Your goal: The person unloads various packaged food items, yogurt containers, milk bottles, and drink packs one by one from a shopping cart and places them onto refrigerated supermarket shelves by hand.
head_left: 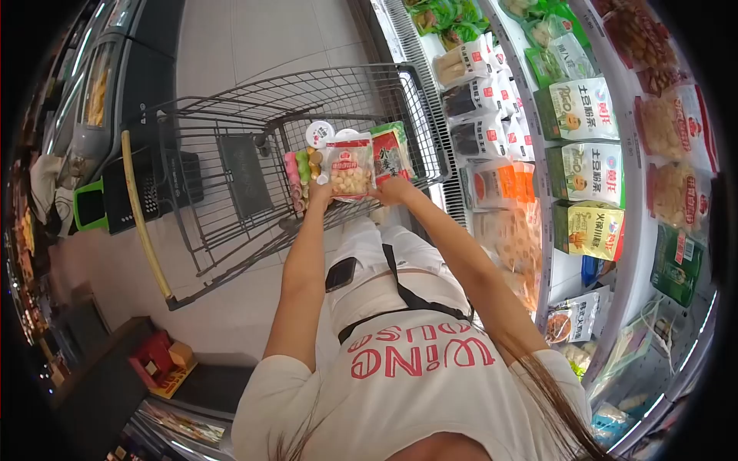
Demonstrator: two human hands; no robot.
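Between my two hands, over the shopping cart [254, 107], is a clear bag of pale chunky pieces [350, 170] with a red label. My left hand [319, 192] is closed on the bag's lower left corner. At its lower right corner my right hand [393, 190] is closed too, its fingertips partly hidden. A red and green packet [393, 150] lies in the cart just beyond my right hand. To the left of the bag are pink, green and brown containers [296, 173], and a white round lid [319, 134] shows behind it.
A refrigerated shelf on the right holds boxed noodles [578, 170], white packets [470, 140] and bagged foods [673, 201]. The cart's yellowish handle [142, 207] points left. On the left stands a black basket with a green handle [90, 205], near a display case [92, 92].
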